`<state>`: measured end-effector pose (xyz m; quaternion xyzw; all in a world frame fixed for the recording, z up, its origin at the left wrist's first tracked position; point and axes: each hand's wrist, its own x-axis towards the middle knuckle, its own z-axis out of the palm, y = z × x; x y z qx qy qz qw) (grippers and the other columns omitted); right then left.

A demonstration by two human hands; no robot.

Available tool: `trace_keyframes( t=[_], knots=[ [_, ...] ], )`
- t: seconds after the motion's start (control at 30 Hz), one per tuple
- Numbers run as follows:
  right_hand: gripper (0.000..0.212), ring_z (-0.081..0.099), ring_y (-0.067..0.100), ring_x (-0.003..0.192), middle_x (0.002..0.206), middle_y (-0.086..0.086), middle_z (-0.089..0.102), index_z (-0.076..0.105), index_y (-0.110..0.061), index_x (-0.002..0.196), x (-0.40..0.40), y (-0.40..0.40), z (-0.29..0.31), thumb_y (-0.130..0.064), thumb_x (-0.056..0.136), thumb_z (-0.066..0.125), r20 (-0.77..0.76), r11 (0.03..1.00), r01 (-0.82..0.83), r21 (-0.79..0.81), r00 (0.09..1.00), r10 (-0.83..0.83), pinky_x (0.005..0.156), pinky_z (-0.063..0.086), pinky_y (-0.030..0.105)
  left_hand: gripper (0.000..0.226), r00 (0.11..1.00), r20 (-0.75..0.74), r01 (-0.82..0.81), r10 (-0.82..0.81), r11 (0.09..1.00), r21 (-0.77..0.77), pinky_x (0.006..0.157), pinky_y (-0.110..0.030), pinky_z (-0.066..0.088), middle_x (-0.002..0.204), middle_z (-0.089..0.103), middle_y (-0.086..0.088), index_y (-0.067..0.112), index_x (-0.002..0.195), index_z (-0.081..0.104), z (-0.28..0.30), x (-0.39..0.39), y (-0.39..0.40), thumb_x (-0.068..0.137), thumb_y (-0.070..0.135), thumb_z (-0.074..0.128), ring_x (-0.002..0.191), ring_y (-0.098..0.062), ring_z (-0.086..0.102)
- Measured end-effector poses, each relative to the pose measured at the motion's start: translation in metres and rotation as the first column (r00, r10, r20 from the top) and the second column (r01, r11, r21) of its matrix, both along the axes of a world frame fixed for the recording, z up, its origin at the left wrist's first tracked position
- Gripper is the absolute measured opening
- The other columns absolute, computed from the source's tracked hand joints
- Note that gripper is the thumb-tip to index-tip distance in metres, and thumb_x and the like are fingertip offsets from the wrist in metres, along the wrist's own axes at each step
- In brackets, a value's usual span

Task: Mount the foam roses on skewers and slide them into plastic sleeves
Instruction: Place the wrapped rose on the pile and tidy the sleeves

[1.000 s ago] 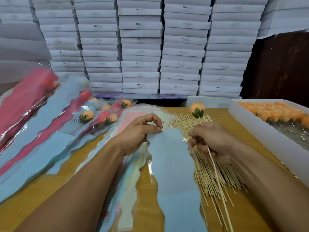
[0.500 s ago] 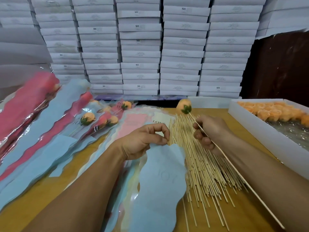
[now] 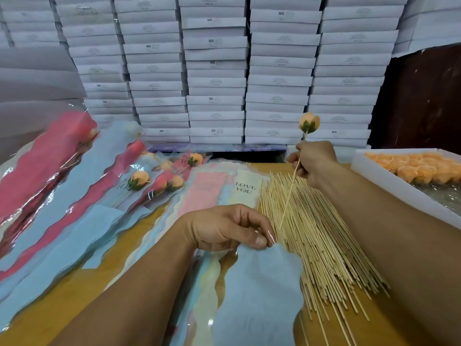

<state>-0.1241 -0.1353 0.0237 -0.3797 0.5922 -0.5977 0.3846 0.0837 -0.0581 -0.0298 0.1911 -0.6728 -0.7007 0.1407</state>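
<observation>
My right hand grips a thin skewer with an orange foam rose on its upper end, held upright above the table. The skewer's lower tip points down toward my left hand. My left hand pinches the top edge of a light blue plastic sleeve, lifted a little off the table near me. Beneath and to the right lies a fan of loose bamboo skewers.
Filled pink and blue sleeves with roses lie on the left. Unfilled sleeves, one printed "LOVE YOU", sit mid-table. A white tray of orange roses stands at the right. Stacked white boxes wall the back.
My right hand turned the rose upright and raised it, swinging the skewer's lower end toward my left hand. My left hand pulled the blue sleeve nearer and lifted its edge.
</observation>
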Motion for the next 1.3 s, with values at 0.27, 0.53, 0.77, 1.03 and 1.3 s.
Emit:
trace_keyframes(
  t=[0.27,0.53,0.77,1.03,1.3],
  knots=[
    [0.026,0.042,0.017,0.052,0.069,0.01,0.064,0.054,-0.008,0.083,-0.002,0.001,-0.009,-0.014,0.105,0.044,-0.056,1.0,0.021,0.02,0.998,-0.02,0.038,0.03,0.022,0.041,1.0,-0.018,0.009,-0.007,0.997,0.075,0.077,-0.022,0.057,0.084,0.073,0.0,0.012,0.091,0.077,-0.001,-0.001,0.001,0.089,-0.011,0.044,0.078,-0.01,0.07],
    [0.019,0.05,0.018,0.046,0.06,0.009,0.066,0.058,-0.008,0.093,0.003,0.021,-0.028,-0.016,0.106,0.048,-0.052,0.998,-0.06,-0.007,0.997,0.059,0.034,0.037,0.019,0.032,0.993,-0.073,-0.089,0.097,0.991,0.102,0.078,-0.025,0.057,0.087,0.073,-0.004,0.01,0.092,0.076,-0.001,-0.004,0.0,0.09,-0.006,0.049,0.081,-0.015,0.071],
    [0.013,0.056,0.014,0.04,0.055,0.006,0.067,0.059,-0.009,0.099,0.002,0.047,-0.032,-0.019,0.105,0.053,-0.034,0.979,-0.203,-0.019,0.979,0.203,0.036,0.043,0.022,0.022,0.979,-0.099,-0.17,0.177,0.983,0.069,0.076,-0.026,0.057,0.087,0.071,-0.008,0.005,0.094,0.072,-0.001,-0.006,-0.001,0.088,-0.004,0.053,0.079,-0.017,0.069],
    [0.019,0.065,0.011,0.061,0.077,0.003,0.074,0.074,-0.012,0.09,0.002,0.079,-0.034,-0.023,0.098,0.062,-0.036,0.916,-0.397,0.057,0.916,0.4,0.053,0.05,0.025,0.021,0.942,-0.182,-0.276,0.283,0.959,0.062,0.074,-0.025,0.056,0.085,0.07,-0.008,0.008,0.089,0.075,0.0,-0.007,-0.002,0.086,-0.001,0.056,0.078,-0.017,0.068],
    [0.024,0.067,0.035,0.111,0.108,0.01,0.076,0.083,-0.014,0.095,0.008,0.095,-0.034,-0.022,0.098,0.06,-0.02,0.838,-0.54,0.077,0.839,0.543,0.104,0.048,0.053,0.016,0.872,-0.267,-0.392,0.41,0.912,0.119,0.076,-0.028,0.057,0.093,0.071,-0.01,0.006,0.089,0.076,0.002,-0.006,-0.007,0.084,0.002,0.061,0.084,-0.021,0.069]
  ],
)
